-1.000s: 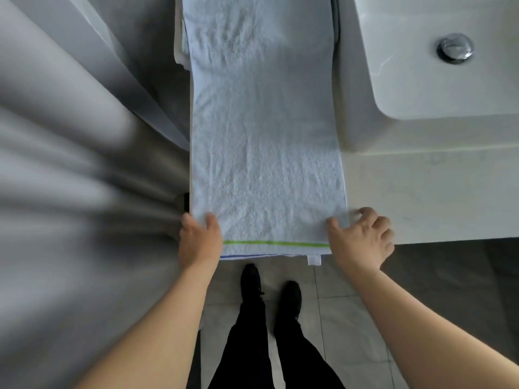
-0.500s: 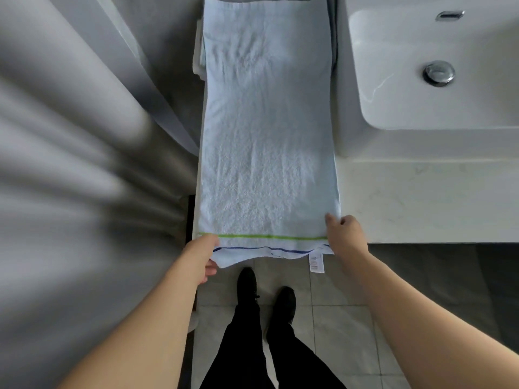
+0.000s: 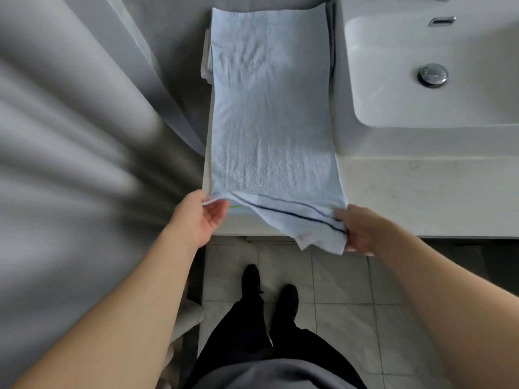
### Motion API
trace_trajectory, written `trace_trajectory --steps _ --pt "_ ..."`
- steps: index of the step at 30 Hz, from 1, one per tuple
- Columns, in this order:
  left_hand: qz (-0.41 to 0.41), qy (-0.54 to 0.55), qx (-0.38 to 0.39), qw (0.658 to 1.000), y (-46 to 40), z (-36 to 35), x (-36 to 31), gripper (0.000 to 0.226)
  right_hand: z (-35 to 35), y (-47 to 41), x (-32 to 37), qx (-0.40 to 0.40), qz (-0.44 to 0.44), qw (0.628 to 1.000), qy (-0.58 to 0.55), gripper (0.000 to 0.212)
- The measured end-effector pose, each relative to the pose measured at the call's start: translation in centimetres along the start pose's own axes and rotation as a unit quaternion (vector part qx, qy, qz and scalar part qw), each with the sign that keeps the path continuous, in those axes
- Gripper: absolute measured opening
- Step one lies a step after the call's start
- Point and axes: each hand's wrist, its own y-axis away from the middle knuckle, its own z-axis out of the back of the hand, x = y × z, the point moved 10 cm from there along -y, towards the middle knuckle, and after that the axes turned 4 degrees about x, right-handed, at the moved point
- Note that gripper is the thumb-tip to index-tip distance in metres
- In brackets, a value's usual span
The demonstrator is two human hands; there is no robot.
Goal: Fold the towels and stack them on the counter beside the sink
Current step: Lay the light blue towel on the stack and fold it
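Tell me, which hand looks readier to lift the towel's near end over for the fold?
Probably the right hand: it grips a bunched corner of the towel firmly. The left hand only pinches the edge with its fingers.

- One pale blue towel (image 3: 269, 113) spread lengthwise on the desk (image 3: 421, 192), with edges of more folded cloth showing beneath its far end; how many cannot be told.
- Two hands: the left hand (image 3: 200, 217) pinching the towel's near left corner, the right hand (image 3: 358, 230) gripping the near right corner.
- Two bare forearms.
- One dark stripe (image 3: 295, 213) across the towel's lifted near edge, and one short green stripe (image 3: 235, 206) showing beneath it.
- One white sink (image 3: 393, 113), with one drain plug (image 3: 432, 75) and one tap (image 3: 442, 21).
- Two black shoes, the left shoe (image 3: 250, 277) and the right shoe (image 3: 287, 301), on the tiled floor (image 3: 337, 290).
- One grey curtain (image 3: 70, 164).
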Motion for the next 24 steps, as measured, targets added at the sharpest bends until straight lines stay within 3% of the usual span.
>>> trace_trajectory --steps 5,9,12,14,18,19,21,22,24 --pt "-0.082 0.050 0.028 0.995 -0.8 -2.9 -5.5 0.022 -0.8 0.5 5.1 0.013 0.003 0.967 -0.253 0.012" --pt "-0.121 -0.045 0.086 0.988 -2.4 -5.9 -9.8 0.038 -0.5 0.5 10.8 0.007 0.067 0.902 -0.427 0.021" --pt "-0.167 -0.157 0.065 0.971 -4.4 -7.8 -13.5 0.022 -0.5 -0.9 14.5 -0.002 0.075 0.895 -0.440 0.051" --pt "-0.197 -0.229 0.031 0.953 -5.6 -9.1 -16.1 0.014 -0.4 -1.9 17.4 -0.017 0.095 0.921 -0.377 0.064" --pt "-0.243 -0.286 -0.036 0.926 -8.4 -10.8 -21.6 0.016 -0.6 -4.5 23.5 -0.081 0.158 0.979 -0.097 0.047" --pt "-0.250 -0.282 -0.043 0.925 -9.2 -11.2 -22.8 0.023 -0.3 -5.1 24.9 -0.116 0.168 0.979 0.015 0.041" --pt "-0.255 -0.261 -0.040 0.930 -10.6 -11.9 -24.9 0.033 -0.4 -5.8 28.3 -0.169 0.185 0.934 0.254 0.025" --pt "-0.260 -0.242 -0.031 0.934 -10.8 -12.4 -25.7 0.028 -0.7 -5.9 29.8 -0.173 0.195 0.911 0.320 0.023" --pt "-0.261 -0.203 -0.019 0.944 -12.0 -13.4 -27.4 0.011 -1.4 -6.4 32.8 -0.156 0.200 0.901 0.352 0.036"
